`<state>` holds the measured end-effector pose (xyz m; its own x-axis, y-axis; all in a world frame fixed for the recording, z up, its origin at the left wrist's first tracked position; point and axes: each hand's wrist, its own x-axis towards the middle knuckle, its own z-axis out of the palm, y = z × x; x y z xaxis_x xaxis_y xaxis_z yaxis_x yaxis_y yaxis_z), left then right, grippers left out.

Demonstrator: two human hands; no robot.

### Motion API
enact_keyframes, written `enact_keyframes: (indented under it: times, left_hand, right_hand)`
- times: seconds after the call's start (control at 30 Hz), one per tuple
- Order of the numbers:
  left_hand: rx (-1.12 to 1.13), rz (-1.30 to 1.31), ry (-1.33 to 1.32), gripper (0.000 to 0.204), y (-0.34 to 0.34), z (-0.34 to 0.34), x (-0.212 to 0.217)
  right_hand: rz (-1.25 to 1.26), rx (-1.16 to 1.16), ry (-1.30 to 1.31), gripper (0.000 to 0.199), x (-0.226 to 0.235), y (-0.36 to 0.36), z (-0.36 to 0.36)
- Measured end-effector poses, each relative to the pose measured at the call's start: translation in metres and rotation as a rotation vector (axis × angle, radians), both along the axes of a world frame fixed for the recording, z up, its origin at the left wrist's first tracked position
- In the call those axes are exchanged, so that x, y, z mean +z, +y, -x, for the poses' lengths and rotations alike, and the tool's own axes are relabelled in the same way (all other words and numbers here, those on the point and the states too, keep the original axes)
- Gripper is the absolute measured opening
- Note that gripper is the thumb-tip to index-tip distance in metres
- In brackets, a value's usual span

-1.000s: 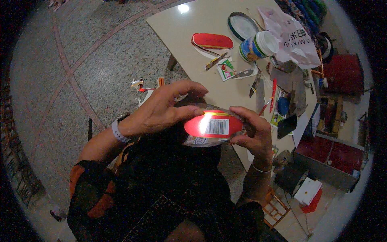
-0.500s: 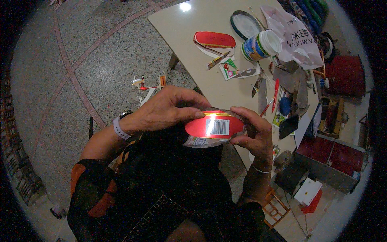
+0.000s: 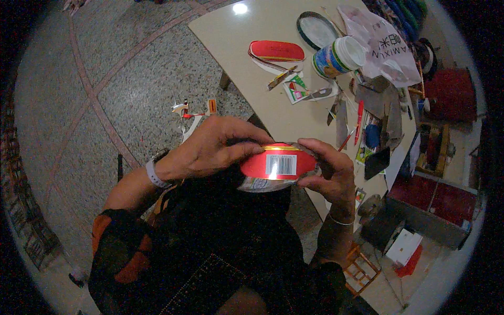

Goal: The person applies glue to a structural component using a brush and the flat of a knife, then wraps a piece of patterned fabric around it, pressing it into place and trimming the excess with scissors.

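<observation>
Speckled terrazzo floor with reddish inlaid lines, and a pale beige table slanting across the upper right. Scattered over the table: a flat red oval case, a dark round plate, a cylindrical can with a white lid lying on its side, a crumpled white plastic bag, a red pen, paper scraps and dark cut pieces. Beyond the table's far edge, red boxes and a small white box on the floor. Beside the table leg, a small white and red toy-like object lying on the floor. Held in front of the chest, just short of the table's near edge: a flat red oval piece of packaging with a white barcode patch facing up and a gold strip along its far edge, silvery material showing beneath. Left hand, white band at the wrist, curled over the left end, fingers closed on the upper edge, thumb pressing the red face. Right hand, thin bracelet at the wrist, clasped around the right end, fingers over the top, thumb underneath. Dark clothing with orange patches on the left sleeve filling the lower middle.
</observation>
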<state>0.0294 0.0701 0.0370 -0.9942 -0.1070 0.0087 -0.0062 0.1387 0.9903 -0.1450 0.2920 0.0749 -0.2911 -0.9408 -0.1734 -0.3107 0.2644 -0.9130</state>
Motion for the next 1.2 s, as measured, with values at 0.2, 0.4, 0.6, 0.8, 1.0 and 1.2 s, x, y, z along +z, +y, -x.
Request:
enact_keyframes:
  times: [0.2, 0.4, 0.6, 0.8, 1.0, 1.2]
  left_hand:
    - [-0.064, 0.289, 0.197, 0.054, -0.003, -0.005, -0.002]
    - [-0.117, 0.503, 0.317, 0.063, -0.001, -0.006, -0.006]
    - [-0.121, 0.591, 0.384, 0.051, -0.003, -0.005, 0.002]
    - [-0.161, 0.577, 0.398, 0.048, -0.003, -0.003, 0.000]
    - [-0.174, 0.546, 0.382, 0.049, -0.002, -0.002, 0.003]
    - [-0.167, 0.556, 0.386, 0.050, -0.003, -0.001, 0.003]
  right_hand:
    - [0.023, -0.030, 0.010, 0.079, 0.002, -0.001, -0.001]
    - [0.057, -0.015, 0.064, 0.077, 0.000, 0.000, 0.000]
    - [0.080, 0.061, 0.165, 0.078, 0.007, 0.000, 0.001]
    - [0.155, 0.254, 0.276, 0.075, 0.018, -0.009, 0.005]
    - [0.128, 0.273, 0.270, 0.074, 0.021, -0.004, 0.007]
    - [0.105, 0.198, 0.240, 0.074, 0.025, -0.006, 0.002]
